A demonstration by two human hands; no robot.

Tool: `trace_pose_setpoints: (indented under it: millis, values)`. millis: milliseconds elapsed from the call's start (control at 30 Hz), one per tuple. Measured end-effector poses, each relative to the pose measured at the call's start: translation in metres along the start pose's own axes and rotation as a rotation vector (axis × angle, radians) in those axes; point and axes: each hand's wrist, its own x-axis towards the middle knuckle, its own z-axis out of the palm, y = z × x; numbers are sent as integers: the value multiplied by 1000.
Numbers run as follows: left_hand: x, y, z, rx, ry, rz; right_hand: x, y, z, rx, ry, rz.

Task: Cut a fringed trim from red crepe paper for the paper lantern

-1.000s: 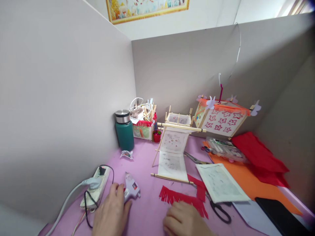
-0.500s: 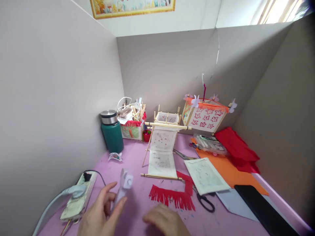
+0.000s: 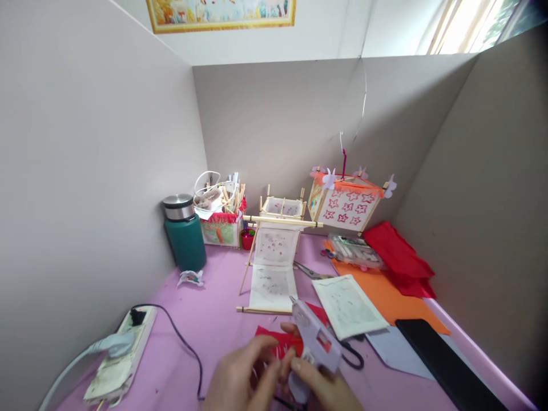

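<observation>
A pale lilac glue gun is gripped in my right hand, its nozzle pointing up and toward the far side. Its black cord runs off to the left. Just left of the gun, close to the fingers of my right hand, is my left hand; its thumb and index finger are curved and apart, with nothing visible between them. Beneath both hands lies a red fringed strip, partly covered. Beyond the nozzle, a white printed cloth panel hangs down from a wooden stick frame.
A power strip lies at left, near a green flask. Right of centre are a white panel, scissors, orange sheet, red cloth and black phone-like slab. A decorated lantern hangs behind.
The glue gun has passed from my left hand to my right and moved rightward. My left hand has also moved right, beside it. The view has shifted slightly.
</observation>
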Motion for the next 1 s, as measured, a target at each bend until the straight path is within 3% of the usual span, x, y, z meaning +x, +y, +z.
trace_pose_setpoints:
  millis: [167, 367, 467, 633, 1000]
  values:
    - [43, 5, -15, -22, 152, -121, 13, 9, 2, 398, 98, 89]
    - [77, -30, 3, -269, 154, -165, 26, 35, -9, 582, 22, 93]
    - [77, -41, 11, -416, 127, -222, 27, 36, -12, 564, 27, 105]
    - [72, -41, 17, -515, 61, -297, 31, 37, -13, 542, 42, 118]
    - [69, -35, 17, -518, 29, -301, 25, 26, -12, 525, 33, 155]
